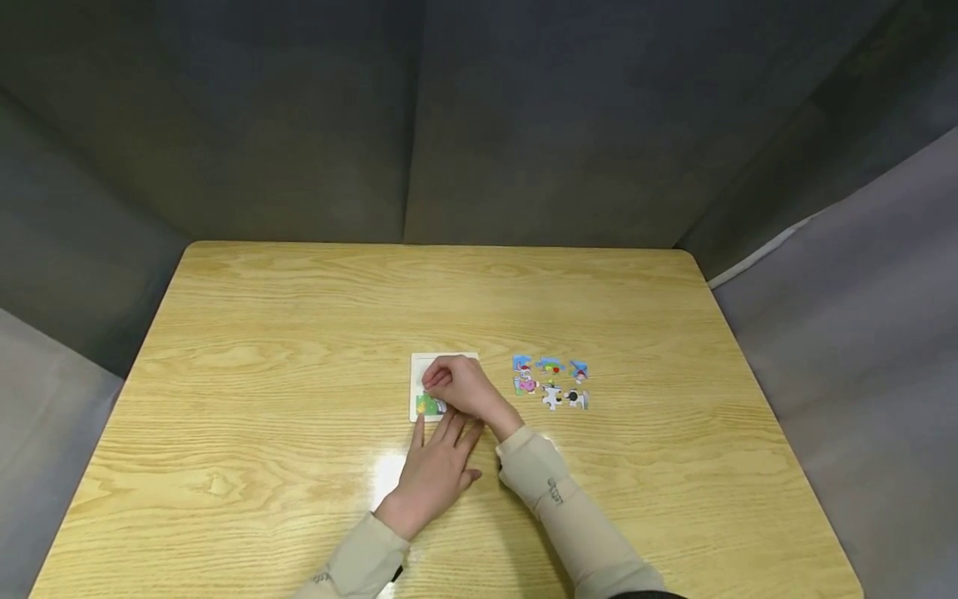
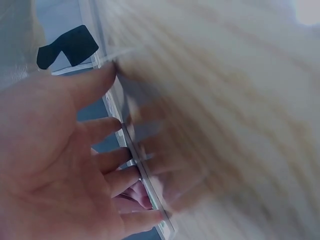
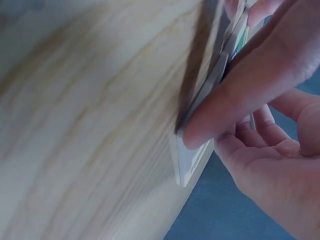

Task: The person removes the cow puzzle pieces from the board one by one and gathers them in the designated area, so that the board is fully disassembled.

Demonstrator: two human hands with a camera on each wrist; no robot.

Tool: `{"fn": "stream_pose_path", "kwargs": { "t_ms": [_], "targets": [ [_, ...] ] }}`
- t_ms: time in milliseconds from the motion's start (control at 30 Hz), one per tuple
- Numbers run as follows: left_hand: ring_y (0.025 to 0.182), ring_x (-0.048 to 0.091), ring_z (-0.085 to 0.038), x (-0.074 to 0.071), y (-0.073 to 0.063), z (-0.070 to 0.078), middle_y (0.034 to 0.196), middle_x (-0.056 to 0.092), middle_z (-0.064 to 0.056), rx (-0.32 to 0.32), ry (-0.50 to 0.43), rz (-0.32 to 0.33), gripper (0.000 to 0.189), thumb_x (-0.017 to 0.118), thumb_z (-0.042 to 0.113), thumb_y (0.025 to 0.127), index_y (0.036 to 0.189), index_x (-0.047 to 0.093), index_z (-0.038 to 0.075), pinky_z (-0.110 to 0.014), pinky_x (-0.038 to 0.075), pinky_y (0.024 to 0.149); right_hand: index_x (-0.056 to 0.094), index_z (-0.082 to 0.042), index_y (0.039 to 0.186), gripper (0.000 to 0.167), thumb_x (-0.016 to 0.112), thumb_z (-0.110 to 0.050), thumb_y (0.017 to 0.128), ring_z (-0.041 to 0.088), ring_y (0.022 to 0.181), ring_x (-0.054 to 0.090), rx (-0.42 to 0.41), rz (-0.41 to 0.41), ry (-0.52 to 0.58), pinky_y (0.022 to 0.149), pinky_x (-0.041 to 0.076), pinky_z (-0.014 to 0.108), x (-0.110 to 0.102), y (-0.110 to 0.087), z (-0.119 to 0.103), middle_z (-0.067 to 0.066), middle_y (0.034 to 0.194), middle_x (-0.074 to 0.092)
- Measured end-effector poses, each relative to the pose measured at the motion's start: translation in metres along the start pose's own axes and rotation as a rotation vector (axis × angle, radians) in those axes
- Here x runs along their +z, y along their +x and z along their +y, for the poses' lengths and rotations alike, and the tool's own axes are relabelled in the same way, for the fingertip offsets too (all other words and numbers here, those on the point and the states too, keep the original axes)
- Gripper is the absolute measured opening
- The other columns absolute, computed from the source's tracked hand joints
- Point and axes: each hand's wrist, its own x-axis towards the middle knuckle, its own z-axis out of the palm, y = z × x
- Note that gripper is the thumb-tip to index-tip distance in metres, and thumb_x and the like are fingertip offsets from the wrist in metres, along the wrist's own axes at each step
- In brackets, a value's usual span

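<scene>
A small white puzzle tray (image 1: 413, 374) lies on the table, with green printed puzzle pieces (image 1: 427, 405) in its lower left part. My left hand (image 1: 434, 474) has its fingers extended, their tips touching the tray's near edge. In the left wrist view those fingers (image 2: 122, 177) spread along the thin edge. Above the tray, my right hand (image 1: 464, 387) bends its fingers, the tips close together over its left half. Whether a piece is between them is hidden. In the right wrist view the curled right hand (image 3: 270, 165) appears behind a left finger (image 3: 225, 105) at the tray's edge.
Several loose puzzle pieces (image 1: 552, 398) lie to the right of the tray in two rough rows, blue, pink and white. The wooden table (image 1: 262, 333) reaches to dark grey curtains (image 1: 299, 125) at the back and sides.
</scene>
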Motion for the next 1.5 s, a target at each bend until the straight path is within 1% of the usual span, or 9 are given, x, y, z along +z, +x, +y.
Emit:
{"fn": "stream_pose_path", "kwargs": {
  "t_ms": [100,233,333,467,700,833,933,1233,1500],
  "targets": [
    [0.144,0.030,-0.026,-0.002,0.001,0.000,0.155,0.035,-0.010,-0.001,-0.003,-0.016,0.066,0.062,0.046,0.092,0.148,0.045,0.014,-0.062,0.028,0.109,0.071,0.000,0.093,0.008,0.068,0.005,0.087,0.017,0.078,0.067,-0.005,0.001,-0.007,0.071,0.053,0.021,-0.001,0.001,-0.002,0.009,0.087,0.071],
    [0.144,0.030,-0.026,-0.004,0.002,0.000,0.155,0.035,-0.010,-0.001,-0.008,-0.026,0.067,0.062,0.045,0.093,0.149,0.044,0.015,-0.061,0.028,0.109,0.071,-0.002,0.092,0.008,0.070,0.004,0.086,0.013,0.075,0.065,-0.010,0.010,-0.011,0.070,0.053,0.020,-0.002,0.000,-0.005,0.007,0.084,0.070],
    [0.143,0.031,-0.026,-0.005,0.001,0.000,0.154,0.037,-0.010,-0.002,-0.006,-0.018,0.067,0.063,0.045,0.092,0.149,0.044,0.015,-0.062,0.028,0.108,0.072,-0.003,0.092,0.008,0.072,0.003,0.085,0.010,0.071,0.063,-0.010,0.006,-0.003,0.068,0.052,0.020,-0.002,-0.001,-0.008,0.003,0.081,0.069],
    [0.142,0.033,-0.026,-0.006,0.000,0.001,0.153,0.039,-0.011,-0.004,-0.011,-0.004,0.067,0.065,0.045,0.091,0.148,0.046,0.015,-0.062,0.029,0.108,0.071,-0.002,0.093,0.012,0.071,0.006,0.084,0.009,0.068,0.060,-0.009,-0.017,0.021,0.066,0.051,0.021,-0.003,-0.002,-0.012,0.003,0.079,0.067],
    [0.139,0.037,-0.026,-0.007,0.000,0.001,0.148,0.044,-0.011,0.003,-0.016,0.027,0.066,0.068,0.043,0.088,0.144,0.049,0.014,-0.062,0.032,0.106,0.068,0.000,0.098,0.017,0.071,0.008,0.083,0.009,0.069,0.060,-0.019,-0.042,0.042,0.066,0.051,0.021,0.001,-0.003,-0.007,0.008,0.084,0.068],
    [0.139,0.037,-0.026,-0.007,0.000,0.001,0.149,0.043,-0.010,0.000,-0.007,0.025,0.067,0.067,0.044,0.089,0.145,0.049,0.013,-0.061,0.031,0.107,0.069,0.000,0.093,0.013,0.070,0.007,0.083,0.010,0.070,0.063,-0.026,-0.056,0.041,0.067,0.052,0.021,0.002,-0.003,-0.006,0.011,0.085,0.069],
    [0.141,0.035,-0.026,-0.007,0.000,0.001,0.151,0.041,-0.010,-0.007,-0.007,0.008,0.067,0.066,0.044,0.090,0.147,0.047,0.014,-0.061,0.030,0.108,0.069,0.000,0.091,0.011,0.070,0.008,0.083,0.012,0.070,0.063,-0.036,-0.057,0.040,0.067,0.052,0.021,0.002,-0.004,-0.005,0.012,0.083,0.069],
    [0.142,0.032,-0.026,-0.007,0.001,0.001,0.153,0.037,-0.010,-0.012,-0.005,-0.033,0.066,0.063,0.045,0.092,0.148,0.045,0.014,-0.061,0.029,0.109,0.070,-0.004,0.090,0.010,0.073,0.003,0.085,0.009,0.070,0.064,-0.028,0.020,0.046,0.064,0.054,0.022,-0.003,-0.005,-0.006,0.002,0.080,0.068],
    [0.145,0.026,-0.026,-0.007,0.002,0.001,0.158,0.031,-0.009,-0.007,0.007,-0.059,0.069,0.061,0.047,0.093,0.150,0.041,0.015,-0.062,0.029,0.108,0.069,-0.003,0.092,0.010,0.074,0.001,0.085,0.011,0.073,0.066,0.015,0.037,0.103,0.065,0.056,0.024,-0.013,-0.009,-0.003,0.005,0.083,0.068]
  ]
}}
